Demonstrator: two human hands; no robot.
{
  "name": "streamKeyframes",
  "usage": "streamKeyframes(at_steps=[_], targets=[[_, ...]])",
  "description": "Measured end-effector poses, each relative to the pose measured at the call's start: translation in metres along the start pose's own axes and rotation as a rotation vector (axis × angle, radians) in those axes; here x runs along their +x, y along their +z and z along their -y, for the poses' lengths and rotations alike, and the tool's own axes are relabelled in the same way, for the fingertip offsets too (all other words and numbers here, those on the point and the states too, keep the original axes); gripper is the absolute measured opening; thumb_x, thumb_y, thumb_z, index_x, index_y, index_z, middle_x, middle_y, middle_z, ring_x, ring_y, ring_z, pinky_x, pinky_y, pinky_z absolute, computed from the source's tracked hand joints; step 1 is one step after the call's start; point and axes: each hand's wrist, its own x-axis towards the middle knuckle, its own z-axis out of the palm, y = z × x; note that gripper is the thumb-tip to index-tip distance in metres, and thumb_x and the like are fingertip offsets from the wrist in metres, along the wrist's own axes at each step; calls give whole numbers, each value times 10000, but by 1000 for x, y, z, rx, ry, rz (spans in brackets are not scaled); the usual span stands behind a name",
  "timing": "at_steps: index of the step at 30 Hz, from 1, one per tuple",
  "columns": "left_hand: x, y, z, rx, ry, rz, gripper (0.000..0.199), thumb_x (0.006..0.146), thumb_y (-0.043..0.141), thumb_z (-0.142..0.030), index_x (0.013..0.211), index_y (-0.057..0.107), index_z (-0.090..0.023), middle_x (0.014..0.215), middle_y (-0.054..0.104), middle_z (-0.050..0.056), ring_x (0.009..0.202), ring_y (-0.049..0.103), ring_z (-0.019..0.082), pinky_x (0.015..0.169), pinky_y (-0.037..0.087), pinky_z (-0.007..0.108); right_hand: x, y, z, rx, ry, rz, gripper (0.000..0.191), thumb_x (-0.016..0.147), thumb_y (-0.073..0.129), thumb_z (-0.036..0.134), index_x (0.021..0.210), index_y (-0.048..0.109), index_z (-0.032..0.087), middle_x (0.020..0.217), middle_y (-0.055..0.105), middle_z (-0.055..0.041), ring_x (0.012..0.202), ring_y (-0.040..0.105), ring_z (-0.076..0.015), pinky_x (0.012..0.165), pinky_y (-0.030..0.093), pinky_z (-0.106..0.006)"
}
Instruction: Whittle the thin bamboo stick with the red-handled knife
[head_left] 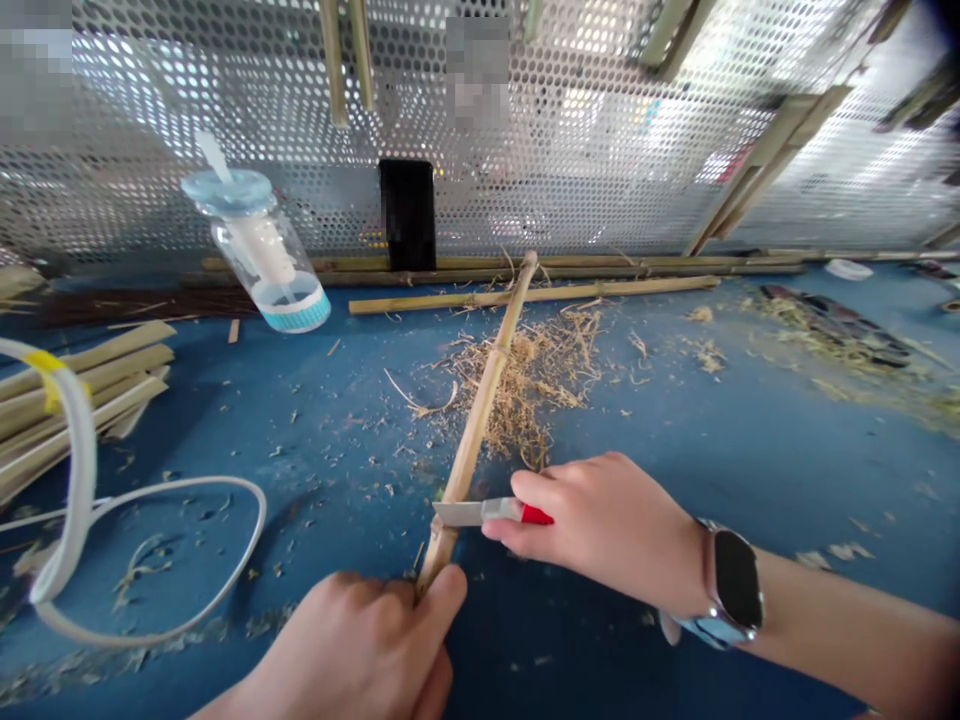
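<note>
My left hand is closed around the near end of a pale bamboo stick, which slants away from me toward the back of the table. My right hand grips a knife by its red and clear handle. The blade lies across the stick, touching it a little beyond my left hand, close to a node. Beneath and beside the stick is a heap of thin curly shavings. A watch sits on my right wrist.
A tilted clear bottle and a black phone stand near the perforated metal panel. Bamboo strips and a white cable are at left. Another stick lies across the back of the blue table.
</note>
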Motion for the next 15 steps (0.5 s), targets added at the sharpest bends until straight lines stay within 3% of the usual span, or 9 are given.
streamKeyframes(at_steps=[5,9,13,15], targets=[[1,-2,0,33,-13,-66,374,898,397,-122,1204,608,-163,744,763,28,580,745,256,510,584,362,14,-4,-19,-24,115,-10,665,1014,255,733,737,576,221,514,547,14,419,356,-105,486,119,-301],[0,-2,-1,44,-7,-59,331,893,392,-118,1112,632,-185,731,760,23,535,723,245,462,542,344,12,-4,-18,39,6,39,654,1007,281,737,739,584,223,539,561,15,447,364,-105,501,122,-303],[-2,2,-1,56,-10,-127,384,881,390,-106,1182,620,-172,719,757,11,552,734,247,482,553,347,9,-5,-17,-13,102,13,688,1017,222,730,744,587,215,522,527,10,429,313,-107,487,122,-296],[-2,5,0,62,-6,-127,341,877,391,-105,1101,635,-189,698,750,6,526,722,242,449,526,337,9,-6,-18,15,44,22,687,1006,237,746,736,586,220,519,524,13,433,306,-111,488,116,-299]])
